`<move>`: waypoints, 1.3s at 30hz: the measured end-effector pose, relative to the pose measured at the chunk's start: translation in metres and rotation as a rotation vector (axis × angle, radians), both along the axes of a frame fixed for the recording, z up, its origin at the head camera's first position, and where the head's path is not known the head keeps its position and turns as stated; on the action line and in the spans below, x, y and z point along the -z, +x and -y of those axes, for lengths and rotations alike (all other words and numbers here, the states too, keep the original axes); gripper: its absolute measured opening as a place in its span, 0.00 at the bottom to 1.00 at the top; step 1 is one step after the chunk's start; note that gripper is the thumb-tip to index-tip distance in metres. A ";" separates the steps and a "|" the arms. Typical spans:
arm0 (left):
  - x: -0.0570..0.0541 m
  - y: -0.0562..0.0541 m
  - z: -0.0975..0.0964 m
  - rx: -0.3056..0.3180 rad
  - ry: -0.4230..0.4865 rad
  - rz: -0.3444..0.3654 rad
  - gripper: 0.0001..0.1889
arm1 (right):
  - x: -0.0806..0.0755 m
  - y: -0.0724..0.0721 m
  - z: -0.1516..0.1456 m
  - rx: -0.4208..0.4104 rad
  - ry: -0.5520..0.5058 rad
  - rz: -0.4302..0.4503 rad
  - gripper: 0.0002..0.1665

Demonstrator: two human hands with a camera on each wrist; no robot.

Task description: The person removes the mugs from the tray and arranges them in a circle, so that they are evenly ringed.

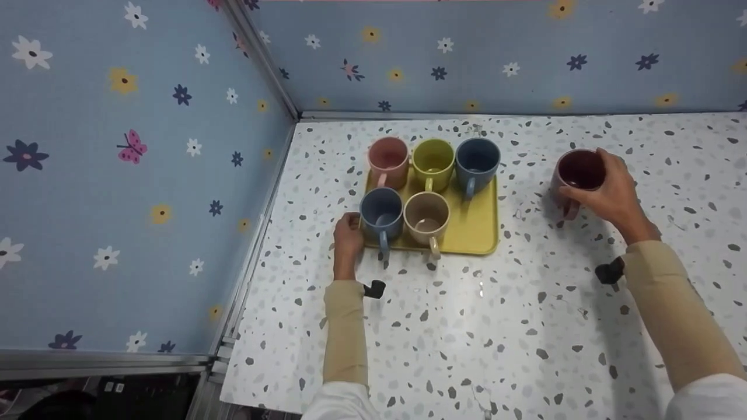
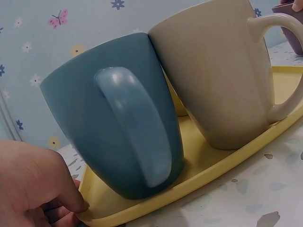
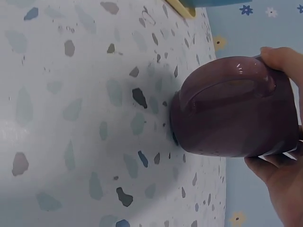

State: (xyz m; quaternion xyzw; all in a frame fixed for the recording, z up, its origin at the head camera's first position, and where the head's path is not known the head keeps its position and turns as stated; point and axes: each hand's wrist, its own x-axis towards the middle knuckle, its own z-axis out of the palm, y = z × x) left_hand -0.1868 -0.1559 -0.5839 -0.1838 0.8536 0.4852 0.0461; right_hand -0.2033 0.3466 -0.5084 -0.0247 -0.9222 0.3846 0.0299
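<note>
My right hand [image 1: 616, 189] grips a dark purple mug [image 3: 232, 109] near its rim, thumb on one side and fingers on the other. The mug is upright over the table, right of the tray, its handle toward me. At the left edge of a yellow tray [image 1: 473, 233], my left hand [image 1: 348, 234] pinches the rim near the front corner with curled fingers. On the tray's front row stand a blue mug [image 2: 118, 123], close to that hand, and a beige mug [image 2: 213, 75]. A pink mug [image 1: 389, 160], a yellow-green mug [image 1: 432, 163] and a dark blue mug [image 1: 477, 166] form the back row.
The tray's front right part [image 1: 475, 224] shows bare yellow surface beside the beige mug. A speckled white table [image 1: 443, 332] lies under everything. Flowered blue panels [image 1: 496, 58] stand behind and on the left, with a metal frame [image 1: 262, 227] along the left table edge.
</note>
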 end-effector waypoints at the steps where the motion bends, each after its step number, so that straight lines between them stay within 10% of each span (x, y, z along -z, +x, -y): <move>1: 0.000 0.000 0.000 -0.001 -0.004 0.001 0.19 | 0.001 0.000 -0.002 0.001 -0.004 -0.004 0.63; 19: 0.002 0.001 0.000 -0.014 0.016 0.020 0.18 | 0.004 -0.005 -0.033 0.101 -0.052 0.127 0.65; 39: -0.001 0.004 0.000 -0.016 0.001 -0.011 0.17 | -0.013 -0.020 -0.045 -0.052 0.042 0.212 0.61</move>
